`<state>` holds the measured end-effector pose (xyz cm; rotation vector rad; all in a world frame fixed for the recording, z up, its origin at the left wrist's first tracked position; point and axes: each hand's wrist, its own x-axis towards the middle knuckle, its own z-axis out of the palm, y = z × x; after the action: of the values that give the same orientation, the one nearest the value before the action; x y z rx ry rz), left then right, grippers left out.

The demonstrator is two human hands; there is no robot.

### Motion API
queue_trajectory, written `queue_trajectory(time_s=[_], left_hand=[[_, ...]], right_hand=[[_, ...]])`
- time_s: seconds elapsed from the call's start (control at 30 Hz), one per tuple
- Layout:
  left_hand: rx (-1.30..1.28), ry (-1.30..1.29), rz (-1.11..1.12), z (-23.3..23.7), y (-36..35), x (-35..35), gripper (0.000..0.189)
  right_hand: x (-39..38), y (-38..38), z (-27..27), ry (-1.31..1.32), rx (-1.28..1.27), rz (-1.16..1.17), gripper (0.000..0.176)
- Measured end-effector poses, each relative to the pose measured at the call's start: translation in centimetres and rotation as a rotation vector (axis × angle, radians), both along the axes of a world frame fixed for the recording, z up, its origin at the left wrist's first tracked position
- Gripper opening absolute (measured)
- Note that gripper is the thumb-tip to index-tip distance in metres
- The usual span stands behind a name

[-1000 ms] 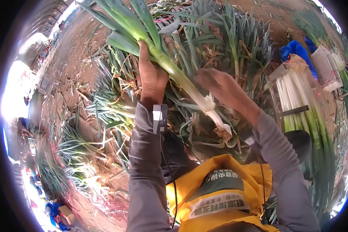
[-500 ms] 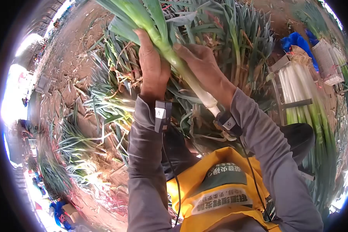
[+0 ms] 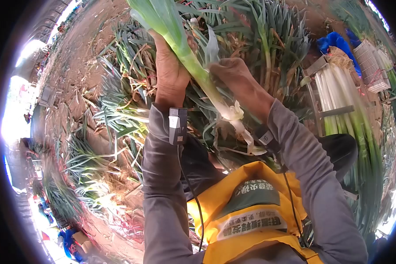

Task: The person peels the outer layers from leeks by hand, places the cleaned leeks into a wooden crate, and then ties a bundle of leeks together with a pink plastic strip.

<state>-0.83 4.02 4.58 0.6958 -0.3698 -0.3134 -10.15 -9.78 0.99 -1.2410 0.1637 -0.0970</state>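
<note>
- Head view: we hold a long green onion slantwise above our lap. Its leaves point up and away, and its white root end hangs just over the yellow apron.
- Our left hand wraps tight round the green upper stalk, seemingly to steady it.
- Our right hand pinches a pale outer leaf beside the stalk.
- Untrimmed onions lie heaped ahead. Clean white stalks fill a rack at right, apart from the heap.
</note>
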Motion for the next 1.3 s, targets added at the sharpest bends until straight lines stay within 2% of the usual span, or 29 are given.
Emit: queue_trajectory(time_s=[0.07, 0.13, 0.2, 0.27, 0.3, 0.37, 0.4, 0.47, 0.5, 0.53, 0.6, 0.63, 0.7, 0.8, 0.87, 0.97, 1.03, 1.07, 1.1, 1.17, 1.23, 1.3], left_hand=[[-0.037, -0.006, -0.023, -0.1, 0.2, 0.3, 0.063], [-0.105, -0.031, -0.066, 0.0, 1.5, 1.0, 0.055], [-0.129, -0.042, -0.071, 0.6, 3.0, 1.7, 0.051], [-0.209, -0.027, -0.101, 1.2, 4.1, 2.1, 0.039], [-0.205, -0.013, -0.098, 0.7, 4.3, 2.2, 0.039], [-0.218, 0.020, -0.044, 0.6, 3.4, 2.9, 0.037], [-0.244, 0.002, -0.092, 0.1, 3.0, 3.4, 0.036], [-0.258, 0.034, -0.092, -0.1, 1.6, 3.2, 0.037], [-0.264, 0.085, -0.072, -0.3, 1.3, 3.1, 0.037], [-0.285, 0.067, -0.100, -0.5, 1.2, 3.2, 0.039], [-0.294, 0.050, -0.136, -0.8, 1.5, 3.5, 0.041], [-0.312, 0.013, -0.173, -0.8, 1.8, 3.8, 0.042], [-0.331, 0.005, -0.176, -1.0, 2.5, 4.1, 0.043], [-0.368, -0.011, -0.256, -1.0, 4.0, 4.6, 0.043], [-0.351, -0.029, -0.245, -0.9, 4.6, 4.9, 0.041], [-0.303, -0.038, -0.199, -0.6, 4.6, 4.2, 0.034], [-0.164, -0.049, -0.027, -0.6, 3.4, 3.5, 0.029], [-0.142, -0.036, 0.008, -0.6, 2.6, 3.1, 0.027], [-0.142, -0.044, 0.007, -0.4, 2.5, 2.9, 0.027], [-0.132, 0.044, 0.050, 0.0, 1.8, 2.9, 0.027], [-0.098, 0.071, 0.079, 0.3, 0.8, 2.4, 0.029], [-0.054, 0.136, 0.153, -0.2, -0.2, 2.5, 0.030]], right_hand=[[-0.5, -2.2, -2.1, 0.159, -0.521, 0.094, 0.033], [-3.2, -3.9, -5.2, 0.219, -0.835, -0.018, 0.029], [-6.3, -7.2, -10.9, 0.437, -1.116, 0.171, 0.032], [-10.8, -7.9, -12.2, 0.331, -1.395, 0.232, 0.039], [-10.6, -7.4, -11.8, 0.342, -1.390, 0.244, 0.039], [-8.3, -5.8, -7.5, -0.048, -0.862, -0.063, 0.044], [-6.6, -4.8, -4.8, -0.257, -0.836, -0.084, 0.043], [-3.1, -2.3, 0.1, -0.426, -0.654, -0.042, 0.039], [-1.8, -1.3, 1.6, -0.373, -0.497, 0.021, 0.036], [-0.6, -0.8, 2.1, -0.368, -0.493, 0.021, 0.036], [1.1, -0.2, 2.3, -0.350, -0.591, 0.113, 0.016], [0.7, -0.3, 2.3, -0.349, -0.589, 0.117, 0.016], [-1.2, -1.0, 2.1, -0.219, -0.814, 0.213, 0.018], [-4.3, -3.7, -4.6, -0.211, -0.789, 0.040, 0.018], [-7.8, -6.7, -7.9, -0.084, -0.977, 0.001, 0.017], [-14.2, -10.1, -15.2, 0.200, -1.277, 0.070, 0.013], [-15.4, -10.5, -16.0, 0.296, -1.336, 0.117, 0.012], [-15.3, -10.8, -16.5, 0.334, -1.486, 0.207, 0.013], [-14.7, -10.8, -16.3, 0.366, -1.636, 0.292, 0.014], [-12.7, -7.9, -9.2, -0.017, -1.481, 0.085, 0.018], [-9.9, -6.0, -3.7, -0.290, -1.239, 0.018, 0.026], [-7.3, -3.8, 0.5, -0.437, -1.076, -0.069, 0.032]])
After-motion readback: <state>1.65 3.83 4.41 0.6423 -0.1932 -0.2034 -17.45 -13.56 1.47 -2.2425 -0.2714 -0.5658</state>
